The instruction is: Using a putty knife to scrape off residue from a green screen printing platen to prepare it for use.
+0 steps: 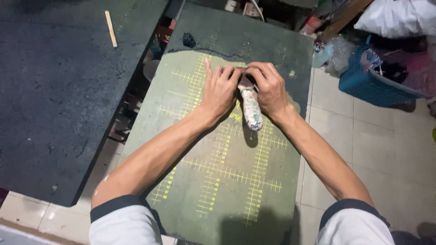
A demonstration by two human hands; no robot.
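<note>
While both your hands pinch the top of the roll, the work sits mid-bench.
Your left hand [221,89] and right hand [270,86] close around the dark upper end of a patterned fabric roll [251,110] on the green gridded bench [227,181]; that end looks unfinished, the lower part already rolled tight.

Matt worn cutting mat [218,190], paint-caked tool handle [251,111]

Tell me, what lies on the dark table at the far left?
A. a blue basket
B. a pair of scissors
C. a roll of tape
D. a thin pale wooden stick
D: a thin pale wooden stick lies alone on the dark table; the blue basket stands on the floor at the right.
</note>
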